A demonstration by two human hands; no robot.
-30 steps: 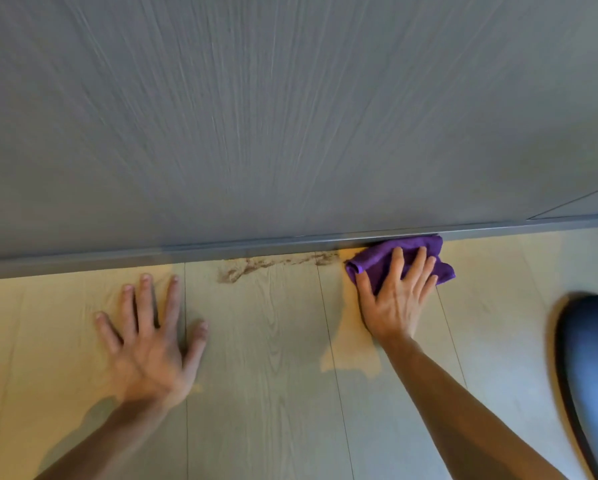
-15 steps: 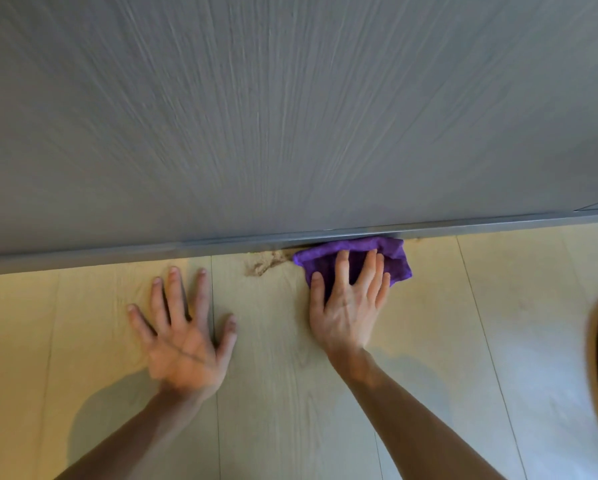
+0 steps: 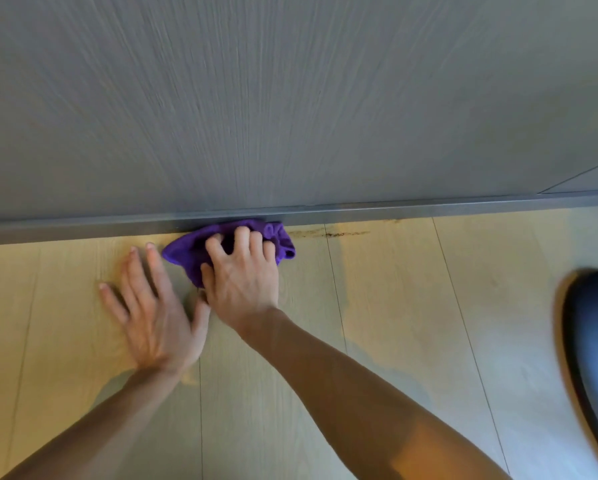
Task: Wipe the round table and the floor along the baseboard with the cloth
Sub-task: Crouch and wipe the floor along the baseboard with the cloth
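Note:
A purple cloth [image 3: 186, 251] lies bunched on the pale wood floor [image 3: 394, 306], pressed against the grey baseboard [image 3: 429, 207]. My right hand [image 3: 245, 275] sits on top of it with curled fingers gripping the fabric. My left hand [image 3: 152, 310] rests flat on the floor just left of the cloth, fingers spread, its thumb touching my right wrist. A thin brown smear of dirt [image 3: 328, 233] runs along the floor to the right of the cloth. The round table is out of view.
A grey wood-grain wall panel [image 3: 290, 98] fills the upper half of the view. A dark rounded object with a tan rim [image 3: 595, 341] stands on the floor at the right edge.
My right hand slid the cloth left along the baseboard over the brown debris, ending next to my left hand. Its fingers went from flat to curled into the fabric. A thin smear trails behind.

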